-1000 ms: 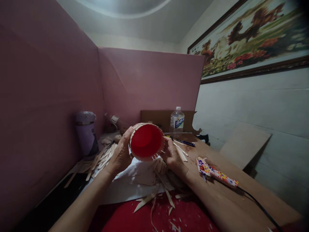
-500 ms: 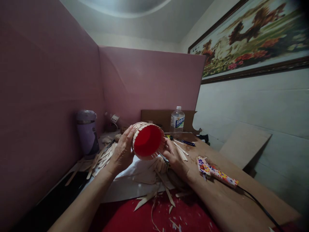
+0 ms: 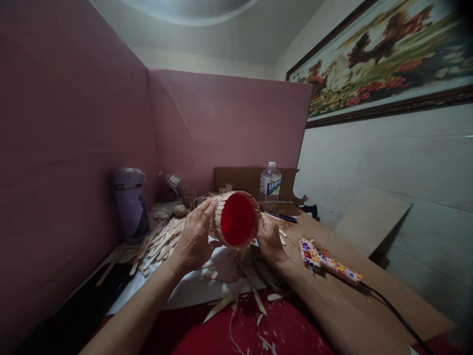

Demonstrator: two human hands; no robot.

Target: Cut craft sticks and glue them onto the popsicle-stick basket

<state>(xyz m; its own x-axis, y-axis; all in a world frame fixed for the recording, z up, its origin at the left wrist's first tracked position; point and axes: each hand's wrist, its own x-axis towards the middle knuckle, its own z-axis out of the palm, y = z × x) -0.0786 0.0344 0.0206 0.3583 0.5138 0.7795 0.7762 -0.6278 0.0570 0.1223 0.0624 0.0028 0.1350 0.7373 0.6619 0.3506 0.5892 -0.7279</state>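
Observation:
I hold a red cup [image 3: 236, 220] clad in wooden craft sticks between both hands, above the table, its open mouth turned toward me and a little to the right. My left hand [image 3: 195, 236] cups its stick-covered left side with fingers pressed along it. My right hand [image 3: 269, 239] grips the cup's right side from behind and below; its fingers are partly hidden by the cup. Loose wooden sticks [image 3: 157, 244] lie in a heap to the left of my left hand.
A patterned glue gun [image 3: 325, 261] with a black cord lies on the wooden table [image 3: 373, 286] at right. A water bottle [image 3: 269, 182], a purple jug [image 3: 129, 202], a blue pen [image 3: 286, 217] and a cardboard box stand further back. White paper and stick scraps cover the red cloth [image 3: 207, 330] near me. Pink boards wall off the left and back.
The cup has turned in my hands so its mouth faces more to the right and has shifted slightly right. More of the stick-covered side shows now.

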